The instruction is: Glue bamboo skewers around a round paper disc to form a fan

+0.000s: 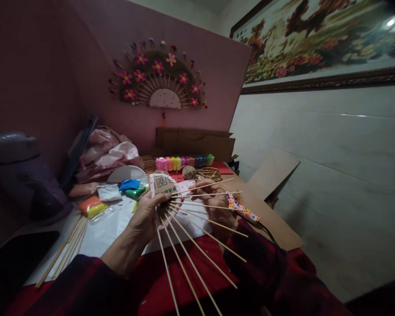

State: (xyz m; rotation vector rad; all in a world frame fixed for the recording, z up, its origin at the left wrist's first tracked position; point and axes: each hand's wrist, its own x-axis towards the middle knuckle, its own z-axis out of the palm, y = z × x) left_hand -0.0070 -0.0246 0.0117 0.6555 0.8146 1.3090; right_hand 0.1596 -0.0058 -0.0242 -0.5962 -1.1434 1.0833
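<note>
My left hand grips a small cardboard half-disc edged in pink patterned cloth, its thumb on the card's face. Several thin wooden sticks fan out from the card toward the right and down. Behind the uppermost sticks, my right hand has its fingers bent around one of them. A glue gun with a flower-patterned cover lies just right of that hand.
Clay packets and loose sticks lie on white paper at the left. Twine and coloured clay sit behind the hands. Cardboard covers the right side. A decorated fan hangs on the pink panel.
</note>
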